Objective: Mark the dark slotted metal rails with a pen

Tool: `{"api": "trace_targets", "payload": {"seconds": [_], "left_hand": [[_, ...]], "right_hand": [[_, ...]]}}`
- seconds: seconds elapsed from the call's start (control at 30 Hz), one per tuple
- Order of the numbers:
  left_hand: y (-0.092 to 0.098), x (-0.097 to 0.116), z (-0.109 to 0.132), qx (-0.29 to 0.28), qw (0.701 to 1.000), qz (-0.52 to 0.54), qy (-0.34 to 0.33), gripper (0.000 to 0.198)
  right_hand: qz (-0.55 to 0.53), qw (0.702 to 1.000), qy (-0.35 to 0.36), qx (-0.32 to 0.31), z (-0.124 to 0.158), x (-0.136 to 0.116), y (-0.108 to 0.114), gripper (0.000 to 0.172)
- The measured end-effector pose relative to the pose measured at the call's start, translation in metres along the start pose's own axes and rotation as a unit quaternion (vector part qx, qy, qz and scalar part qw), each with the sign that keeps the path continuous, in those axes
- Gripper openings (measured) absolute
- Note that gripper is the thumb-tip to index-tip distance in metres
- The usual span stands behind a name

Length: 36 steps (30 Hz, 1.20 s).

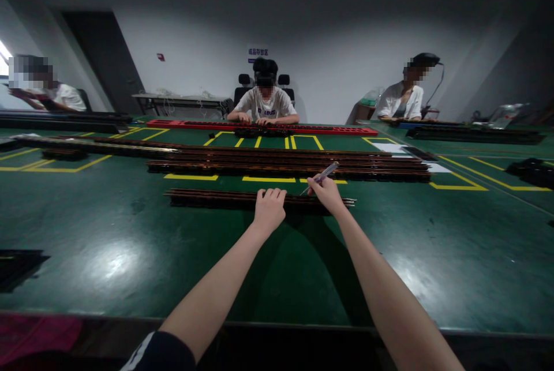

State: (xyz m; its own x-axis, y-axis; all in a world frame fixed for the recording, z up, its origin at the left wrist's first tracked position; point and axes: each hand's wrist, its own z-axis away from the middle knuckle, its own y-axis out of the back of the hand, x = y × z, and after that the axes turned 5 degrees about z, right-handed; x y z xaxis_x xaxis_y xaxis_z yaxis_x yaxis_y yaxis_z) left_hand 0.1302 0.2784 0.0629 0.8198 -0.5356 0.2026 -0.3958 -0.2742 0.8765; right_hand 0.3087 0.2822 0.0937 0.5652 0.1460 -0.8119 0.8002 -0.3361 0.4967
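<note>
A short bundle of long dark strips with reddish-brown edges (212, 198) lies across the green table in front of me. My left hand (270, 208) rests over the middle of this bundle, its fingers bent down onto the strips. To its right, my right hand (325, 192) is closed around a slim pen-like tool (328, 172), whose thin tip points down and left to the strips between my hands. Just beyond lies a longer, wider stack of similar strips (294, 163).
Across the green table (173, 261), a person (265, 102) works at a long red rail (337, 130). Other people sit at the far left (67, 97) and right (400, 101). Dark parts (19, 267) lie at the near left, white sheets (437, 168) at the right.
</note>
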Motion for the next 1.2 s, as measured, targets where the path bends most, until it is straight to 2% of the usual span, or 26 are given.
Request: {"api": "trace_targets", "payload": {"seconds": [0.4, 0.57, 0.77, 0.9, 1.2], "left_hand": [[-0.002, -0.007, -0.001, 0.002, 1.0, 0.016, -0.023, 0.047], [0.0, -0.007, 0.0, -0.003, 1.0, 0.02, -0.02, 0.046], [0.003, -0.004, 0.0, 0.007, 1.0, 0.023, -0.015, 0.041], [0.002, -0.004, 0.001, 0.009, 0.999, 0.027, -0.016, 0.037], [0.002, -0.004, 0.002, 0.018, 0.999, 0.021, -0.023, 0.04]], "right_hand": [[0.012, 1.0, -0.004, 0.025, -0.004, 0.008, 0.002, 0.028], [-0.003, 0.999, -0.02, 0.036, -0.005, 0.011, 0.002, 0.023], [-0.027, 0.999, -0.029, 0.028, -0.007, 0.012, 0.002, 0.021], [-0.031, 0.999, -0.024, 0.023, -0.007, 0.013, 0.001, 0.025], [-0.029, 0.999, -0.009, 0.017, -0.004, 0.012, 0.0, 0.029]]}}
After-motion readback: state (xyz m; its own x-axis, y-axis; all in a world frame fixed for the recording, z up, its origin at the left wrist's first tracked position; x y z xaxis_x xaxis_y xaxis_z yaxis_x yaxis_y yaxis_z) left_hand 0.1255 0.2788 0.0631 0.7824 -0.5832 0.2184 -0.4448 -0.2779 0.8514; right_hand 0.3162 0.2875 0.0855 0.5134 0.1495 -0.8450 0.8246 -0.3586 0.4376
